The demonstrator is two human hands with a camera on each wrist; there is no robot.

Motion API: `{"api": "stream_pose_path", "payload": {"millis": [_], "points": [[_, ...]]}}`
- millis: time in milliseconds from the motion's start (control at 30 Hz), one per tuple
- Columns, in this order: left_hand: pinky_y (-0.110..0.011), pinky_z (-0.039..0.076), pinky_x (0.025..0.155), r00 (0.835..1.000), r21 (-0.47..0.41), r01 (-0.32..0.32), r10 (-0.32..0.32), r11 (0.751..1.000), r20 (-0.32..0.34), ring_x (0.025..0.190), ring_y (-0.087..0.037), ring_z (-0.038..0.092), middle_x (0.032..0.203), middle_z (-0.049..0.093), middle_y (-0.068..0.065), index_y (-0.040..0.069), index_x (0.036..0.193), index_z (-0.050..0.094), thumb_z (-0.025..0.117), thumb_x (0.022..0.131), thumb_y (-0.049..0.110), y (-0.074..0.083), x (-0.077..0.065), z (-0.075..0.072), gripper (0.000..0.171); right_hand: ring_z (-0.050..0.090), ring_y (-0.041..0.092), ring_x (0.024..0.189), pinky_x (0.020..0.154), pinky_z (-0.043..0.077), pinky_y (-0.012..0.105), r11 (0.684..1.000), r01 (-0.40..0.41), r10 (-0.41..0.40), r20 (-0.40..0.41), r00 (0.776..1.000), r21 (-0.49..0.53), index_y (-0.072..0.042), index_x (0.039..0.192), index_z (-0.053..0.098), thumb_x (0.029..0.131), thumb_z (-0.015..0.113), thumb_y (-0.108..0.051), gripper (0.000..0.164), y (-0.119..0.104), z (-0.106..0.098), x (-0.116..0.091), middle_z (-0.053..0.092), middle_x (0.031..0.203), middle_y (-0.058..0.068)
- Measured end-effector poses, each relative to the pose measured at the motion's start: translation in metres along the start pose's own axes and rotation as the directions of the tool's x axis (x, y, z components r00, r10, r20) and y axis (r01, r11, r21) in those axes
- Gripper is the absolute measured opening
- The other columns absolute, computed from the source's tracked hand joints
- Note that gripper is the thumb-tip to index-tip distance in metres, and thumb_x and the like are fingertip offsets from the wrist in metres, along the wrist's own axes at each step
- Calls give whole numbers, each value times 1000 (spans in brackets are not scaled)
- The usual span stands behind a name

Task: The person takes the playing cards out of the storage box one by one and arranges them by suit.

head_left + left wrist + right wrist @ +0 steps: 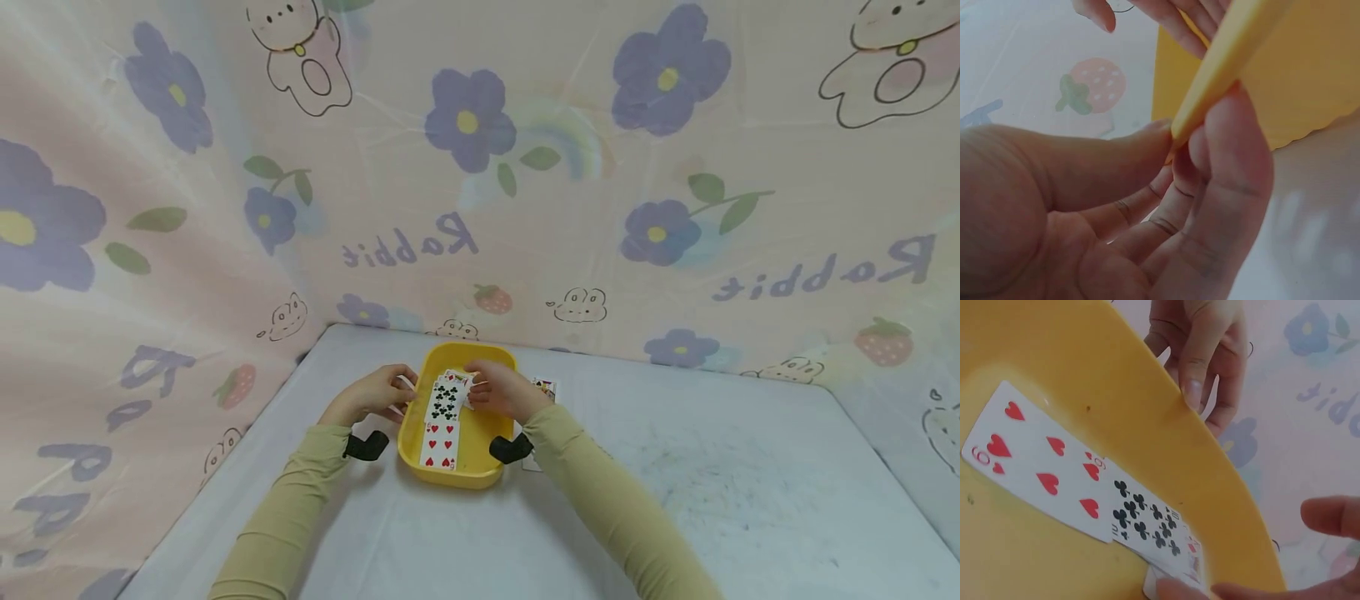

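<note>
Playing cards lie face up inside a yellow plastic tray (480, 450). The six of hearts (1047, 459) overlaps the ten of clubs (1147, 519), and a red-marked card shows beyond that. At the tray's left rim my left hand (378, 393) pinches the edge between thumb and fingers, as the left wrist view shows closely. My right hand (506, 392) reaches over the tray's right side to the far end of the cards. Its thumb stands apart from the fingers, whose tips are at the cards; whether they touch is hard to tell.
More cards (545, 387) lie on the white table cover (675, 483) right of the tray, partly hidden by the right arm. A patterned cloth (540, 250) with flowers and rabbits hangs behind the table and along its left side.
</note>
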State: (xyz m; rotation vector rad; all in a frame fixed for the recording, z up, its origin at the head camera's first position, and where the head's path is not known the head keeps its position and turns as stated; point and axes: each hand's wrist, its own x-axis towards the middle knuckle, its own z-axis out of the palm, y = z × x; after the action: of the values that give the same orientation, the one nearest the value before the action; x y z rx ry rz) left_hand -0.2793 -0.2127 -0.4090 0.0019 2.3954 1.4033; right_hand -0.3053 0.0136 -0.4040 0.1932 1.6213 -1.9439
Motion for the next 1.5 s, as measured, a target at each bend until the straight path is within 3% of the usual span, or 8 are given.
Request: {"api": "stream_pose_path", "payload": {"millis": [400, 733, 867, 1067, 1333, 1500], "points": [[-37, 58, 63, 1000, -4, 6, -6, 1000, 6, 74, -22, 61, 93, 58, -15, 0, 117, 49, 56, 96, 4, 3, -3, 1, 23, 24, 47, 135, 112, 20, 53, 965, -132, 118, 73, 990, 228, 15, 143, 12, 95, 53, -25, 75, 6, 1, 9, 22, 143, 35], [-38, 58, 64, 1000, -7, 7, -7, 1000, 5, 74, -21, 60, 93, 58, -15, 0, 118, 49, 55, 96, 4, 2, -2, 1, 23, 34, 39, 127, 109, 30, 46, 958, -148, 147, 22, 989, 244, 14, 140, 22, 94, 54, -24, 68, 9, 2, 16, 32, 136, 29], [-38, 58, 64, 1000, -11, 7, -7, 1000, 8, 74, -22, 60, 94, 58, -15, -1, 119, 49, 54, 96, 3, 2, -2, 0, 23, 44, 33, 114, 101, 39, 38, 970, -132, 135, 1, 991, 202, 12, 135, 31, 91, 58, -19, 59, 9, 3, 18, 40, 126, 24], [-37, 58, 63, 1000, -14, -1, 2, 1000, 13, 74, -22, 60, 96, 58, -18, -3, 122, 47, 54, 97, 3, 0, -1, 0, 26, 57, 24, 89, 79, 47, 28, 990, -140, 140, 13, 990, 9, 4, 119, 52, 91, 58, -10, 32, 10, 6, 18, 58, 107, 17], [-35, 58, 61, 1000, -19, 1, -1, 1000, 11, 73, -21, 60, 96, 59, -18, -2, 120, 49, 55, 96, 4, -2, 2, 0, 26, 63, 28, 97, 86, 52, 34, 988, -105, 103, -22, 994, -117, 5, 113, 61, 87, 63, -3, 27, 17, 9, 17, 66, 105, 18], [-35, 58, 61, 1000, -15, 3, -3, 1000, 10, 74, -22, 60, 94, 58, -16, 0, 118, 50, 56, 96, 4, -3, 2, -1, 24, 64, 24, 84, 73, 55, 32, 976, -86, 77, -52, 996, -198, 4, 100, 65, 86, 64, -2, 15, 20, 10, 22, 67, 90, 13]]}}
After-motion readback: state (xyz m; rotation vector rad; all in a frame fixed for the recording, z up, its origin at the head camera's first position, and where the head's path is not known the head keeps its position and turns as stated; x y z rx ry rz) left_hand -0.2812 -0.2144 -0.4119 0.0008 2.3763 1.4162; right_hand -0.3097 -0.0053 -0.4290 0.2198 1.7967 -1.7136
